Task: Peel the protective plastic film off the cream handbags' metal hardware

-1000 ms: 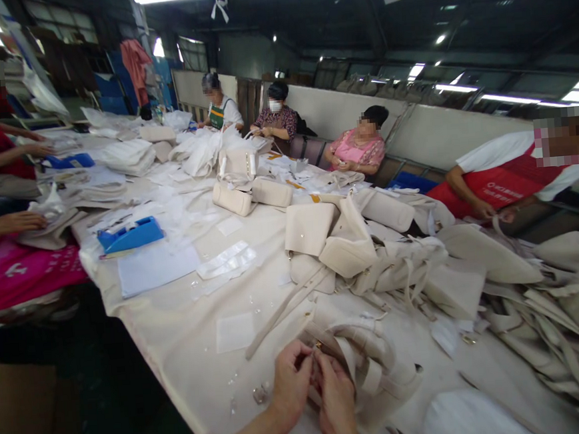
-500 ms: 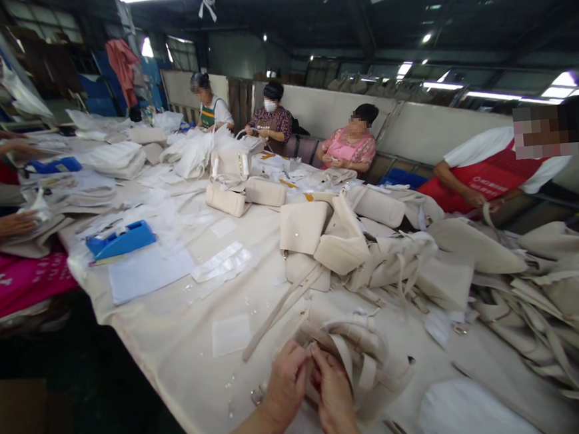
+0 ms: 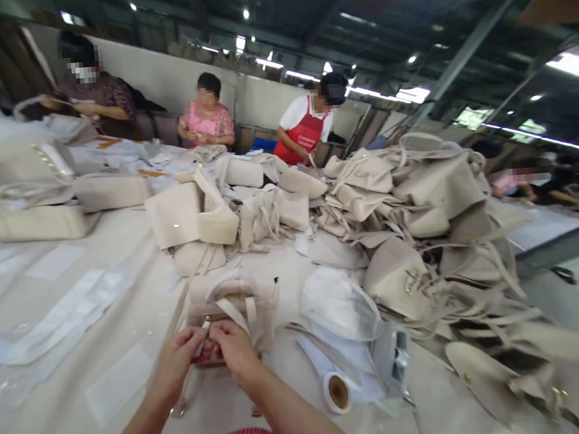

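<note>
A beige handbag (image 3: 263, 299) lies on the cloth-covered table in front of me, its handles looped over the top. My left hand (image 3: 184, 352) and my right hand (image 3: 236, 349) meet at its near side, fingertips pinched close together. Between them is a small pale zipper pull (image 3: 206, 324) with a gold-coloured fitting; both hands appear to grip it, though the fingers hide most of it. A strap with a metal buckle (image 3: 179, 409) hangs down by my left wrist.
A large heap of beige bags (image 3: 438, 198) fills the right side. Nearer are a clear plastic bag of white material (image 3: 336, 303), a tape roll (image 3: 337, 394) and a tape dispenser (image 3: 393, 356). More bags (image 3: 34, 220) stand left. Co-workers sit or stand across the table.
My view has swung to the right, bringing the bag heap and the tape roll into sight. Both hands stay pinched together at the same handbag.
</note>
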The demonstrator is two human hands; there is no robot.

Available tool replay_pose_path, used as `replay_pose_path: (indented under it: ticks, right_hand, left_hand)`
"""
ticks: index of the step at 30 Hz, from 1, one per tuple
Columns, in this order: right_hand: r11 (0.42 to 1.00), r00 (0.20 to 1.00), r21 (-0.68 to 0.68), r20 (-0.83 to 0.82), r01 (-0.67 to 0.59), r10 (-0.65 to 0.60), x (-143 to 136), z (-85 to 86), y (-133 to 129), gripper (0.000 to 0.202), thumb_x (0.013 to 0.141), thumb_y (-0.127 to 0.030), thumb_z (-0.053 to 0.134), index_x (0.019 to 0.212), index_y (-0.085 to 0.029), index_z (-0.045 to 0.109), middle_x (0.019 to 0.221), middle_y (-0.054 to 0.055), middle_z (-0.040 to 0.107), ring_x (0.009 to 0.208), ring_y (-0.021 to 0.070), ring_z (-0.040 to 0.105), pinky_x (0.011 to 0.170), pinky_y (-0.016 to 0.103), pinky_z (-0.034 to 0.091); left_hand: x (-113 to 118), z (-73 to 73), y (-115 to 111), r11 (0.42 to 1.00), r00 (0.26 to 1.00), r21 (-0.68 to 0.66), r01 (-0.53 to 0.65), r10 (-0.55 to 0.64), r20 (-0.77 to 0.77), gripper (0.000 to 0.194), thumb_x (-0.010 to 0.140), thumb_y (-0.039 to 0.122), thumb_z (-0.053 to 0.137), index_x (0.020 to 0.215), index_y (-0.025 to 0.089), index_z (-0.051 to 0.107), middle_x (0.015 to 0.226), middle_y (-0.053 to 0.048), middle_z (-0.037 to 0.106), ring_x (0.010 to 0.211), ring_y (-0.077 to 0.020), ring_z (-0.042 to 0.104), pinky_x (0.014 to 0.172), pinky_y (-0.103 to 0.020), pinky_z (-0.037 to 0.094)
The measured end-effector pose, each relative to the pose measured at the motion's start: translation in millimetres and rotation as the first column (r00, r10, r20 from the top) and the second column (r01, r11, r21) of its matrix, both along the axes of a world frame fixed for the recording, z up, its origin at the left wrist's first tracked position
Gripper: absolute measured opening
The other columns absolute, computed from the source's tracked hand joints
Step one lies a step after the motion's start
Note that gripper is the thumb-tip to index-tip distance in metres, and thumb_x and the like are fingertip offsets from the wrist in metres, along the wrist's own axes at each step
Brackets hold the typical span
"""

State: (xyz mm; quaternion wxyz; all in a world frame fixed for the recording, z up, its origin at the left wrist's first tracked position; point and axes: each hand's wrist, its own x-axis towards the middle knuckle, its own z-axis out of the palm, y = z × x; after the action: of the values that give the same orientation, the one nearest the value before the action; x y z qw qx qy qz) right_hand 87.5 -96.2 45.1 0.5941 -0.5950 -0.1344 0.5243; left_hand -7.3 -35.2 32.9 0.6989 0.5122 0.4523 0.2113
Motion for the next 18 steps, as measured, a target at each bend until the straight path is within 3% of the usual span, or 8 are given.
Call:
replay_pose_path:
  ticks: [3,5,6,7,8,9,13,18]
  right_hand:
    - [0.973,0.973,0.038,-0.039,-0.227,0.229,29.0,16.0,-49.1,0.027,0.054,-0.037,0.082,0.067,-0.017,0.069,0.062,-0.002,0.065,0.055,0.0108,0.058,0.051,0.021,0.044]
    - [0.925,0.925,-0.03,-0.031,-0.379,0.378,64.8,18.5,-105.0,0.038,0.062,-0.047,0.076,0.086,-0.018,0.074,0.078,0.004,0.071,0.062,0.0148,0.064,0.058,0.026,0.048]
    - [0.959,0.964,-0.143,0.074,-0.243,0.255,87.5,16.3,-137.3,0.041,0.067,-0.054,0.07,0.085,-0.018,0.074,0.079,0.006,0.072,0.061,0.0155,0.064,0.059,0.028,0.048]
    - [0.966,0.963,-0.255,0.268,0.032,0.038,112.1,12.0,-170.9,0.042,0.069,-0.058,0.065,0.082,-0.019,0.074,0.082,0.006,0.073,0.065,0.0163,0.064,0.061,0.028,0.048]
    - [0.886,0.865,-0.329,0.481,0.326,-0.14,136.9,6.2,-204.3,0.041,0.068,-0.059,0.062,0.078,-0.021,0.073,0.085,0.006,0.074,0.073,0.0189,0.065,0.064,0.029,0.049]
    - [0.804,0.792,-0.362,0.575,0.472,-0.206,160.4,-0.5,-236.3,0.039,0.066,-0.057,0.062,0.076,-0.021,0.072,0.089,0.008,0.073,0.084,0.0234,0.065,0.069,0.031,0.049]
    - [0.586,0.704,-0.472,0.662,0.659,-0.259,219.5,-30.6,-328.8,0.025,0.059,-0.044,0.062,0.046,-0.023,0.057,0.066,0.012,0.068,0.089,0.0326,0.061,0.071,0.037,0.046]
    - [0.508,0.703,-0.501,0.608,0.701,-0.369,226.9,-66.7,-354.9,0.029,0.06,-0.05,0.061,0.05,-0.023,0.059,0.053,0.007,0.062,0.06,0.0232,0.058,0.057,0.035,0.045]
  left_hand:
    - [1.5,-2.9,5.9,0.999,1.0,0.053,0.012,-0.011,-0.019,0.05,0.054,0.064,0.075,0.061,0.015,0.064,0.054,0.0,0.061,0.053,-0.0132,0.052,0.053,-0.025,0.042]
    - [1.9,-4.1,7.7,0.998,0.999,0.063,-0.015,0.017,-0.035,0.053,0.05,0.066,0.077,0.062,0.015,0.066,0.055,-0.001,0.063,0.055,-0.0149,0.055,0.055,-0.026,0.045]
    - [2.2,-5.0,8.4,0.998,0.999,0.063,-0.032,0.034,-0.04,0.054,0.048,0.066,0.078,0.063,0.015,0.067,0.056,-0.001,0.065,0.056,-0.0155,0.057,0.056,-0.027,0.046]
    - [2.8,-6.3,9.1,0.997,0.998,0.061,-0.049,0.052,-0.044,0.055,0.046,0.066,0.079,0.065,0.015,0.067,0.056,-0.002,0.065,0.057,-0.0159,0.058,0.057,-0.027,0.048]
    - [3.6,-8.1,9.8,0.996,0.997,0.059,-0.064,0.066,-0.047,0.056,0.044,0.066,0.08,0.067,0.015,0.068,0.057,-0.002,0.066,0.057,-0.0161,0.058,0.058,-0.027,0.049]
    - [4.4,-10.2,10.4,0.995,0.995,0.059,-0.077,0.08,-0.052,0.057,0.043,0.065,0.08,0.068,0.015,0.069,0.057,-0.002,0.067,0.058,-0.0163,0.059,0.058,-0.028,0.049]
    - [6.8,-18.1,11.4,0.99,0.988,0.075,-0.123,0.129,-0.086,0.058,0.041,0.064,0.081,0.072,0.015,0.071,0.058,-0.003,0.068,0.059,-0.0179,0.061,0.058,-0.028,0.051]
    - [7.2,-20.3,11.0,0.985,0.985,0.088,-0.145,0.152,-0.08,0.055,0.041,0.061,0.082,0.07,0.016,0.072,0.058,-0.003,0.069,0.059,-0.0187,0.063,0.056,-0.028,0.053]
